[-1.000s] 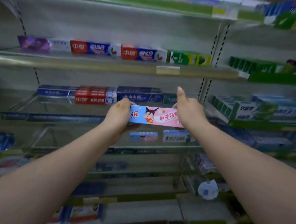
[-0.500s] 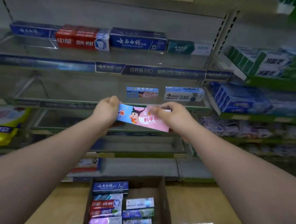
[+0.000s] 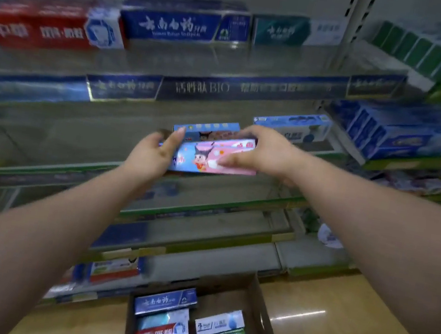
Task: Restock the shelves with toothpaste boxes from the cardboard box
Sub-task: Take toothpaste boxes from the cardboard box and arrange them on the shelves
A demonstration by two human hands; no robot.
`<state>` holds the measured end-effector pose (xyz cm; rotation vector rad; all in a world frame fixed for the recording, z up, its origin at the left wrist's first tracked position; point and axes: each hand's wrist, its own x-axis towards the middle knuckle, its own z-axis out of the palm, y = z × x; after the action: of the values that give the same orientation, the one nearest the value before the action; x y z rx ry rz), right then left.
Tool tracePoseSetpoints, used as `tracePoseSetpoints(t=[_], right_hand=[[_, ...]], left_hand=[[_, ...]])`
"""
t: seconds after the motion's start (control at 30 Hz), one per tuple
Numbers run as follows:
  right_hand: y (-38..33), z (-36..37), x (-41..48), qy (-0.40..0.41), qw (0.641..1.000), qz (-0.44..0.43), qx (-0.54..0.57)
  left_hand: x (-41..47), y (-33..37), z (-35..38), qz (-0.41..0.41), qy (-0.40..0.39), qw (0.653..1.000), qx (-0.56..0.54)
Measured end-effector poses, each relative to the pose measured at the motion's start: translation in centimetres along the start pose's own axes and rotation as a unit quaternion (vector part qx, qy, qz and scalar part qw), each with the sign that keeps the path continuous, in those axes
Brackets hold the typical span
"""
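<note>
A shop aisle with tiered shelves above a glossy tan floor [image 3: 334, 315]; the picture is blurred. Over the middle shelf [image 3: 43, 144], near its front edge, a person holds a pink-and-blue toothpaste box [image 3: 215, 157] lengthwise. The left hand [image 3: 155, 153] grasps its left end, fingers curled behind and thumb raised. The right hand [image 3: 268, 151] grips the right end from above, thumb on the printed face. Whether the box touches the shelf cannot be told. Just behind it at the back edge stands a matching cartoon box [image 3: 205, 129], with a white-and-blue box [image 3: 292, 124] to its right. The shelf's longest open stretch runs left of the hands. On the shelf above, a red box [image 3: 48, 24], a dark blue box [image 3: 178, 24] and a teal box [image 3: 281, 30] line the back edge beside the slotted upright [image 3: 356, 12]. Below, on the floor against the lowest shelf, the cardboard box [image 3: 262, 312] holds rows of toothpaste boxes.
</note>
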<state>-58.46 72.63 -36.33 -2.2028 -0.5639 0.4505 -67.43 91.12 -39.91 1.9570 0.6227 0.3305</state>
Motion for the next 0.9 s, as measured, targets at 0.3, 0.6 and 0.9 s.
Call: tracePoseSetpoints(t=[0.3, 0.6, 0.9], right_hand=[[3.4, 0.3, 4.0, -0.012, 0.998, -0.048, -0.043], [3.9, 0.2, 6.9, 0.001, 0.987, -0.100, -0.124], [5.1, 0.0, 8.5, 0.014, 0.973, -0.144, -0.182]], left_hand=[[3.0, -1.8, -0.3, 0.059, -0.159, 0.977, 0.129], [5.6, -2.3, 1.1, 0.108, -0.065, 0.973, 0.192], [6.5, -3.8, 1.6, 0.103, -0.032, 0.991, 0.080]])
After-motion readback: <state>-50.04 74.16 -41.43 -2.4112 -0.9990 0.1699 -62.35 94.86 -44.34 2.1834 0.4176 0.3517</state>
